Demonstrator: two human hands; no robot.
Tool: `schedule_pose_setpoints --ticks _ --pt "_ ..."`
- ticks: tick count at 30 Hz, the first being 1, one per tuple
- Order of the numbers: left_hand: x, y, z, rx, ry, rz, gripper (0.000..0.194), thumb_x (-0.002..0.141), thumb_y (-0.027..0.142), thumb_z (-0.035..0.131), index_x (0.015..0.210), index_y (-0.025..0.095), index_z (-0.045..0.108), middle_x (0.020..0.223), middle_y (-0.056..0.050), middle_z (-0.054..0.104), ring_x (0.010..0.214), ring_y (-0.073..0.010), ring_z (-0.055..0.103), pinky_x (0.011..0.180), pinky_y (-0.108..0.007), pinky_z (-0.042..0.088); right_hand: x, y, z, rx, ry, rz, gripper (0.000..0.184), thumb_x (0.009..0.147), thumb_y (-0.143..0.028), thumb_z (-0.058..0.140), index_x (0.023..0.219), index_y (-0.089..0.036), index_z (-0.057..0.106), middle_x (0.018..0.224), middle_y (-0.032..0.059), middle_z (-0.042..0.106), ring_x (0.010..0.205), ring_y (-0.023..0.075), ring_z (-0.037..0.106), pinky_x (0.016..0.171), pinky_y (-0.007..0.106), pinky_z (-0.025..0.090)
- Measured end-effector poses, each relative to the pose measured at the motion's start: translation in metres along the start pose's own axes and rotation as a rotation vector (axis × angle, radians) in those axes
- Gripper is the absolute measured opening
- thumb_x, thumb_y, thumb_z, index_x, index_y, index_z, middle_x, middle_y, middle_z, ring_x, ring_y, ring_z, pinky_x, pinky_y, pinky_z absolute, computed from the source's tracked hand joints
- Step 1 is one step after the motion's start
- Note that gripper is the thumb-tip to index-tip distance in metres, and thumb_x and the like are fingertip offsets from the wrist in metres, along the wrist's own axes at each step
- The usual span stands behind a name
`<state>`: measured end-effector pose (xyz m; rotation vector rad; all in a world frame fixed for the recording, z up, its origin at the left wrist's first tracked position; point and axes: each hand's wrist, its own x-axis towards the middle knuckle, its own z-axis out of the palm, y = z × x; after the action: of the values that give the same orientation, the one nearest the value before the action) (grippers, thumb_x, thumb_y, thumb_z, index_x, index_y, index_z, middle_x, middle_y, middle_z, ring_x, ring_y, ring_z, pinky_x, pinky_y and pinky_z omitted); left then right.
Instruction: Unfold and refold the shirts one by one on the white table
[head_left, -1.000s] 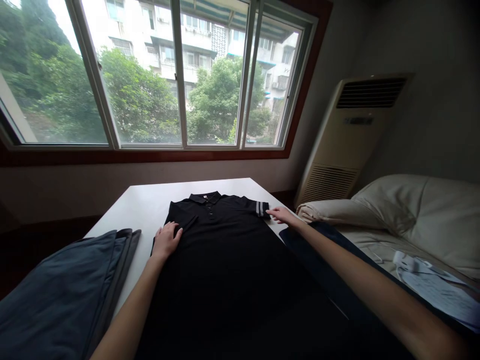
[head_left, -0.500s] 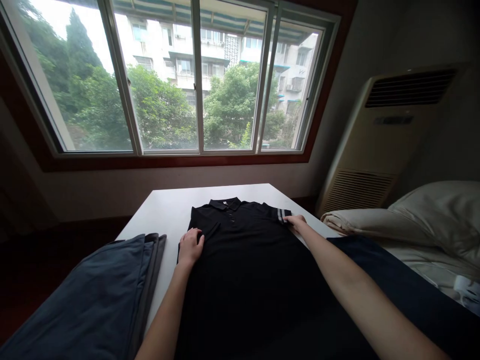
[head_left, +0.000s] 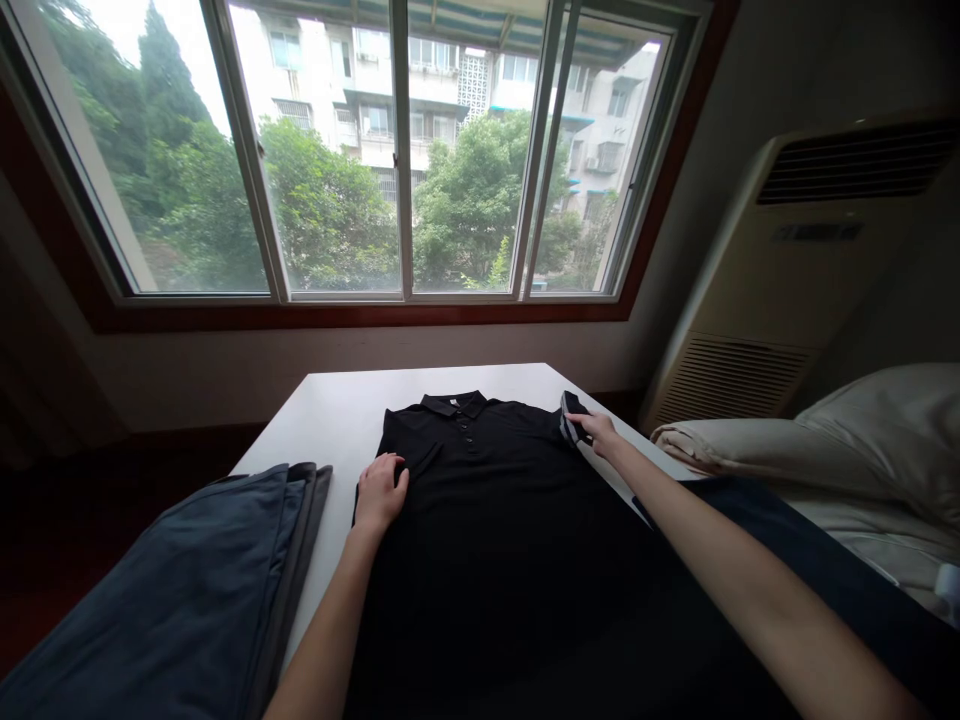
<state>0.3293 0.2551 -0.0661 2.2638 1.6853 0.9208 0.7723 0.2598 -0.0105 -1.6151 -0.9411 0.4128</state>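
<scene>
A black polo shirt (head_left: 480, 560) lies flat on the white desk (head_left: 345, 395), its soft knit spread out and its collar toward the window. The left hand (head_left: 381, 492) rests open on the chest, fingers loose and not gripping. The right hand (head_left: 596, 432) has its fingers closed on the striped sleeve cuff (head_left: 573, 417), which stands turned up at the shoulder. Folded slate-blue garments (head_left: 165, 590) sit stacked at the desk's left edge, and a dark navy cloth (head_left: 795, 530) lies beside the desk, near a cream pillow (head_left: 720, 447)
</scene>
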Motion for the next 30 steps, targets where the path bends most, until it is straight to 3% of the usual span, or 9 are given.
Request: schedule_pose_setpoints --ticks 3,6,10,12,17,20,25,30 --pt "0.000 0.001 -0.001 0.010 0.002 0.004 0.022 0.093 0.024 0.050 0.111 0.019 0.062 0.132 -0.010 0.059 0.131 -0.0248 0.047 0.111 -0.044 0.032 -0.008 -0.005 0.007 -0.074 -0.146 -0.105 0.028 0.065 -0.027 0.070 0.091 -0.016 0.070 0.091 0.0078 0.072 0.082 0.0214 0.066 0.075 0.032 0.052" --pt "-0.001 0.002 -0.002 0.012 -0.011 -0.006 0.022 0.093 0.024 0.050 0.111 0.020 0.061 0.133 -0.010 0.059 0.131 -0.0241 0.046 0.112 -0.043 0.031 -0.026 -0.007 0.015 -0.203 -0.282 -0.224 0.031 0.064 -0.026 0.073 0.094 -0.021 0.073 0.093 0.0051 0.072 0.094 0.0231 0.063 0.087 0.034 0.047" --pt "-0.002 0.004 -0.005 0.014 -0.023 -0.008 0.023 0.093 0.024 0.048 0.111 0.020 0.061 0.134 -0.010 0.059 0.132 -0.0232 0.046 0.112 -0.042 0.031 -0.059 -0.005 0.020 -0.759 -0.439 -0.527 0.031 0.078 -0.028 0.065 0.109 -0.025 0.070 0.110 0.0068 0.067 0.110 0.0265 0.057 0.096 0.042 0.038" --pt "-0.003 0.005 -0.006 0.019 -0.024 -0.008 0.023 0.094 0.024 0.048 0.111 0.020 0.061 0.134 -0.010 0.059 0.132 -0.0230 0.046 0.112 -0.041 0.030 -0.072 -0.004 0.021 -0.951 -0.446 -0.593 0.030 0.086 -0.028 0.057 0.114 -0.023 0.067 0.117 0.0093 0.065 0.114 0.0266 0.055 0.097 0.042 0.036" --pt "-0.002 0.005 -0.005 0.019 -0.033 -0.007 0.023 0.093 0.025 0.048 0.112 0.020 0.061 0.134 -0.010 0.058 0.132 -0.0234 0.046 0.111 -0.042 0.031 -0.090 -0.013 0.025 -1.126 -0.446 -0.667 0.030 0.091 -0.032 0.053 0.114 -0.017 0.065 0.111 0.0136 0.066 0.106 0.0272 0.059 0.093 0.038 0.036" --pt "-0.002 0.004 -0.004 0.027 -0.031 -0.003 0.022 0.093 0.025 0.049 0.111 0.021 0.061 0.134 -0.010 0.058 0.131 -0.0237 0.046 0.110 -0.042 0.032 -0.092 -0.022 0.034 -1.158 -0.455 -0.656 0.025 0.088 -0.023 0.055 0.110 -0.016 0.065 0.104 0.0133 0.068 0.100 0.0265 0.062 0.091 0.036 0.035" --pt "-0.002 0.004 -0.004 0.028 -0.030 -0.004 0.022 0.093 0.025 0.049 0.111 0.020 0.061 0.134 -0.009 0.058 0.130 -0.0236 0.047 0.111 -0.042 0.031 -0.091 -0.030 0.044 -1.119 -0.388 -0.595 0.032 0.087 -0.007 0.043 0.109 -0.016 0.064 0.098 0.0112 0.071 0.092 0.0224 0.065 0.091 0.034 0.033" --pt "-0.002 0.005 -0.007 0.019 -0.027 -0.016 0.022 0.093 0.025 0.050 0.110 0.021 0.062 0.133 -0.009 0.058 0.130 -0.0233 0.047 0.111 -0.041 0.031 -0.110 -0.025 0.036 -1.008 -0.325 -0.559 0.032 0.091 -0.015 0.042 0.116 -0.020 0.062 0.109 0.0085 0.071 0.100 0.0205 0.063 0.094 0.033 0.034"
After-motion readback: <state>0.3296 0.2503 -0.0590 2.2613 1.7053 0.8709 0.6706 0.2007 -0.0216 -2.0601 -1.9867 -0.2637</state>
